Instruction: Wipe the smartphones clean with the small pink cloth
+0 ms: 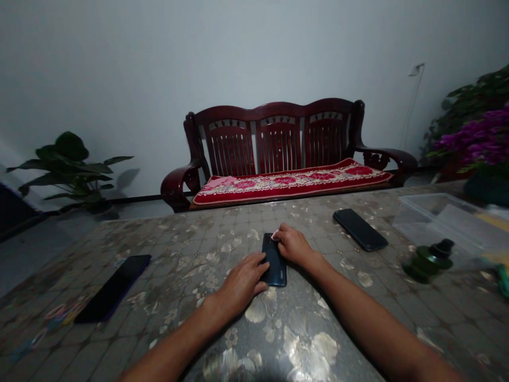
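A dark blue smartphone (275,271) lies face down on the patterned table covering, its camera end pointing away from me. My left hand (243,280) holds it steady along the left edge, the fingers resting on its back and the thumb by the lower corner. At the camera end, my right hand (293,244) pinches a small pale pink piece of cloth or tissue (274,235) against the phone's back. Most of that piece is hidden by the fingers.
A black smartphone (115,289) lies left, near colourful bands (59,314). Another dark phone (360,229) is at right, by a green bottle (427,263) and a clear plastic box (423,204). Beyond the table (191,323) stands a wooden bench (278,135); purple flowers (481,138) are far right.
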The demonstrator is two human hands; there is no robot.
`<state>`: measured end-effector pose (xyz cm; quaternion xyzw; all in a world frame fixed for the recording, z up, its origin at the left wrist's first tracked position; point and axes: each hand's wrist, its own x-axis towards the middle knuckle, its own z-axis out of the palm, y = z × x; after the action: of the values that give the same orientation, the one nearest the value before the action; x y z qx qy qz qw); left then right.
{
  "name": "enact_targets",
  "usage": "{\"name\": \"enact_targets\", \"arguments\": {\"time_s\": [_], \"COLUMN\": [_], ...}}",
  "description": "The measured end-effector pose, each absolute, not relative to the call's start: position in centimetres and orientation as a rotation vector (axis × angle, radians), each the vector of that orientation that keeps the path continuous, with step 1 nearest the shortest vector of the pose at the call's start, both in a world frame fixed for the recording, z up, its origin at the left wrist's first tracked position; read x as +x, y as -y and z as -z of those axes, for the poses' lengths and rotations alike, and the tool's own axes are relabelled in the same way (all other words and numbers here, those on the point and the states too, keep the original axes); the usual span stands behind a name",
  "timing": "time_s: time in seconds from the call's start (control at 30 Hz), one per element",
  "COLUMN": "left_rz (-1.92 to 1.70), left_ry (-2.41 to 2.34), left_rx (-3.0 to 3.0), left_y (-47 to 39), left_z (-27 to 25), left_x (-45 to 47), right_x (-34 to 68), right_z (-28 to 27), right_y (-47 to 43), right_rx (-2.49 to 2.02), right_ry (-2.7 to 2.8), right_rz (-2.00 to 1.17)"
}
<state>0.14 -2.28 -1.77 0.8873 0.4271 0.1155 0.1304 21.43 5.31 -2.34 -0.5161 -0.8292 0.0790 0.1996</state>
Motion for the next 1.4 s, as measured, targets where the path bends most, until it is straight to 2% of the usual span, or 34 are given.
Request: {"name": "enact_targets", "arguments": {"time_s": [0.4, 0.67, 0.9, 1.4], "left_rz": [-0.384, -0.361, -0.424, -0.517], "left_ry": [-1.167, -1.135, -1.094, -1.067], "left_rx": [2.596, 2.629, 2.703, 2.748], "left_y": [3.3, 3.1, 3.0, 2.6], "left_z": [2.5, 2.3, 2.4, 3.6], "left_x": [0.3, 0.4, 0.4, 0.2], "right_x": [22.3, 21.6, 21.9, 21.9], "right_z": [2.8, 2.7, 2.9, 3.2], "right_y": [-4.5, -5.2, -5.1, -5.5], "right_rx": [-1.139, -1.321, -1.186, -1.197], "right_ry": [2.501, 2.389, 2.433, 2.380], "right_rz": [-0.150, -0.067, -0.079, -0.016]}}
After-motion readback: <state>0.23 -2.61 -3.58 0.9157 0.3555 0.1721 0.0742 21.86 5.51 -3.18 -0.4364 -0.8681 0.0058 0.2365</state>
